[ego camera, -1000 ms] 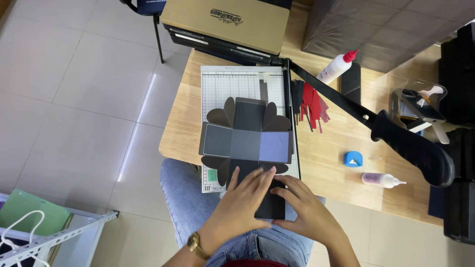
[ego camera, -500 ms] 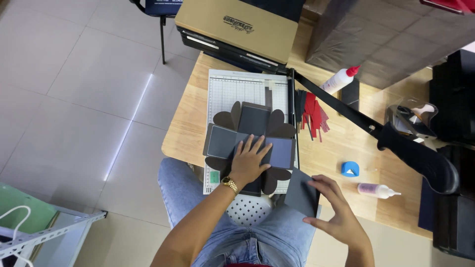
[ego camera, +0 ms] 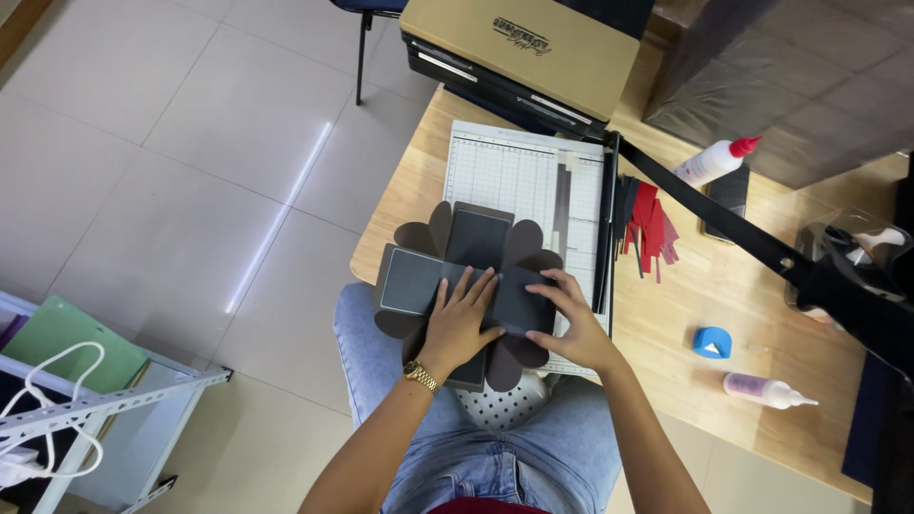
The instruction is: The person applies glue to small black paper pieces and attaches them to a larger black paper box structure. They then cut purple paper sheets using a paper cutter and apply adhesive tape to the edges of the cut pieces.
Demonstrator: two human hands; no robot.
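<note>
Both hands, left [ego camera: 464, 319], right [ego camera: 569, 316], flat on one dark paper cutout [ego camera: 476, 240]

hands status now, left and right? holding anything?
Left hand: open, flat on the dark card cutout, gripping nothing.
Right hand: open, fingers spread on the same cutout, gripping nothing.

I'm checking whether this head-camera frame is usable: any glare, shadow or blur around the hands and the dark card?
Head view: a bright streak of glare lies on the pale tiled floor; soft, even light, faint shadows under the left hand and right hand; the dark grey unfolded card box with rounded flaps looks sharp, its surface detail lost in darkness; edges bend slightly, wide-angle.
</note>
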